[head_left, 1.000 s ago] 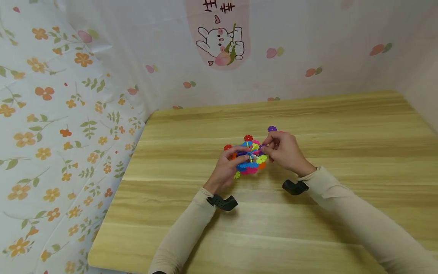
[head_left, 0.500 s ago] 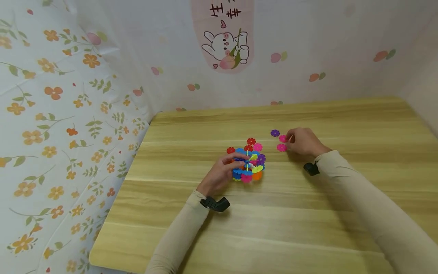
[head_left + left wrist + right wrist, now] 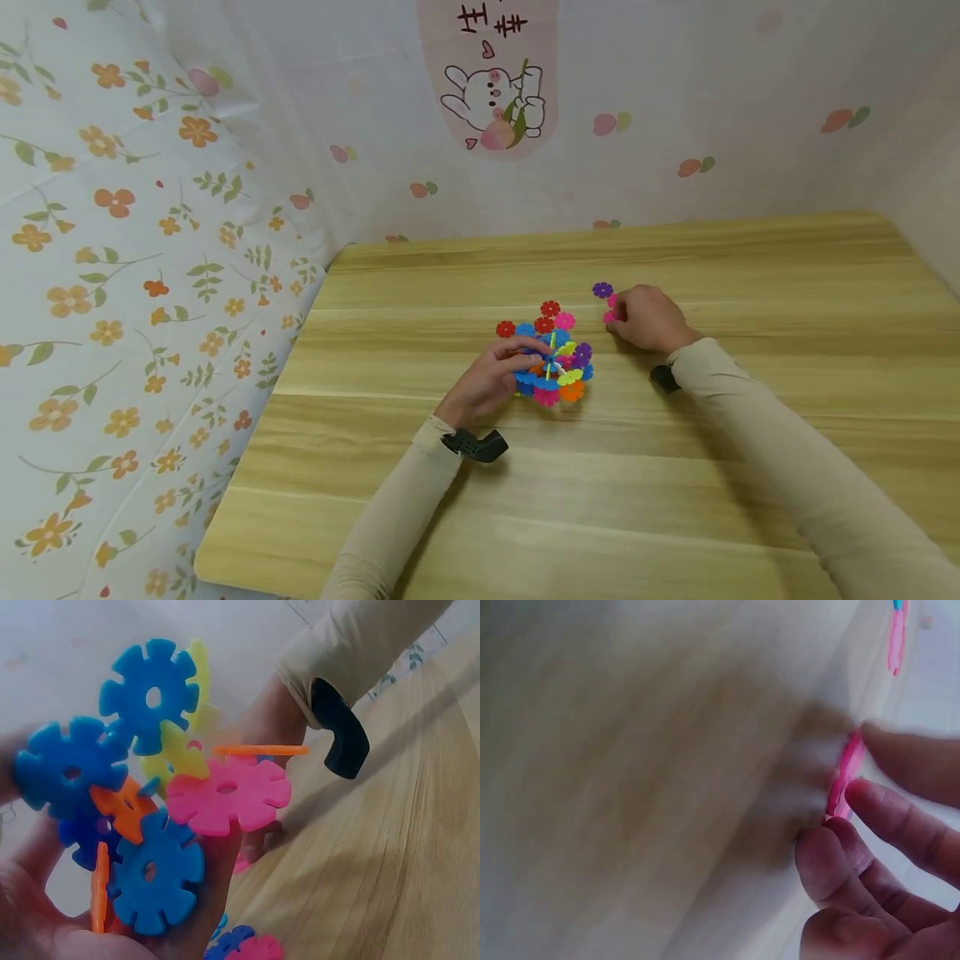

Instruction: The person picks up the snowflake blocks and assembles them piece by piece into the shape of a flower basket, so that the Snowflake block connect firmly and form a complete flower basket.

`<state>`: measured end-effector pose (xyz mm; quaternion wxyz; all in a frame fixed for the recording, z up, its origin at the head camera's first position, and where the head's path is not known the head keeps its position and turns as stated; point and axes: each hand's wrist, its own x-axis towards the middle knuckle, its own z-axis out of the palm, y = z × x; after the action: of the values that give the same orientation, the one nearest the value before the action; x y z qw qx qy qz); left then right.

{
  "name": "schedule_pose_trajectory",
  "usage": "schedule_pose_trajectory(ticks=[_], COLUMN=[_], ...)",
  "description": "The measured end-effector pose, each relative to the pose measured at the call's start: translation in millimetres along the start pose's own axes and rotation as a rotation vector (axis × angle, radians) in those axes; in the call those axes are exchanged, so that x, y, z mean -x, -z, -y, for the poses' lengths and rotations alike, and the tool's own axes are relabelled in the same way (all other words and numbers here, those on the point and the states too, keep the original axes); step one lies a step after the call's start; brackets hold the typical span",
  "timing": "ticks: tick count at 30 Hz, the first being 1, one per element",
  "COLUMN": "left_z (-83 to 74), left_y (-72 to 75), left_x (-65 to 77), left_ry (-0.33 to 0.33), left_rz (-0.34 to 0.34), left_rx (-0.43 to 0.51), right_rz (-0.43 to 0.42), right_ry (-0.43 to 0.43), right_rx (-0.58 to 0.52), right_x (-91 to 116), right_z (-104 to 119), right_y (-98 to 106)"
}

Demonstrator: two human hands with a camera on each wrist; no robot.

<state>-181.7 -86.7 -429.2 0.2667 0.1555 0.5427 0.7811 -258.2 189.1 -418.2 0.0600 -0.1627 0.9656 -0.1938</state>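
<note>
My left hand (image 3: 483, 383) holds a cluster of joined plastic snowflake discs (image 3: 251, 795) in blue, pink, orange and yellow, its thumb and fingers at the near side. In the left wrist view the cluster rises above my palm and covers part of the fingers. To the right of it, my right hand (image 3: 651, 318) is down at the tabletop with bent fingers. The right wrist view has its thumb and fingertips at the edges of a flat pink snowflake disc (image 3: 845, 776). A second pink disc (image 3: 612, 300) lies just beyond, partly hidden by the hand.
A purple disc (image 3: 602, 290) lies behind the pink ones. Loose red discs (image 3: 551, 308) and a pink one (image 3: 565, 321) lie behind the cluster. The wooden table (image 3: 420, 283) meets a printed cloth backdrop (image 3: 360, 200) at its back and left.
My right hand has left the cluster, where it handled a purple disc, and moved right to the loose pink discs, then slightly back left. The purple disc now sits on the cluster.
</note>
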Motion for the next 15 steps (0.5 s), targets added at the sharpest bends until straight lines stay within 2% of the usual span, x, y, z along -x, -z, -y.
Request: schedule_pose_trajectory(ticks=[8, 15], left_z=[-0.7, -0.8], left_y=[-0.6, -0.9], left_x=[-0.9, -2.9], left_ry=[0.005, 0.006], left_rz=[0.023, 0.083], left_rx=[0.027, 0.061], right_rz=[-0.004, -0.053], right_ry=[-0.099, -0.165], right_rx=[0.002, 0.022], right_x=[-5.4, -10.8], right_z=[8.1, 13.4], right_y=[-1.2, -2.1])
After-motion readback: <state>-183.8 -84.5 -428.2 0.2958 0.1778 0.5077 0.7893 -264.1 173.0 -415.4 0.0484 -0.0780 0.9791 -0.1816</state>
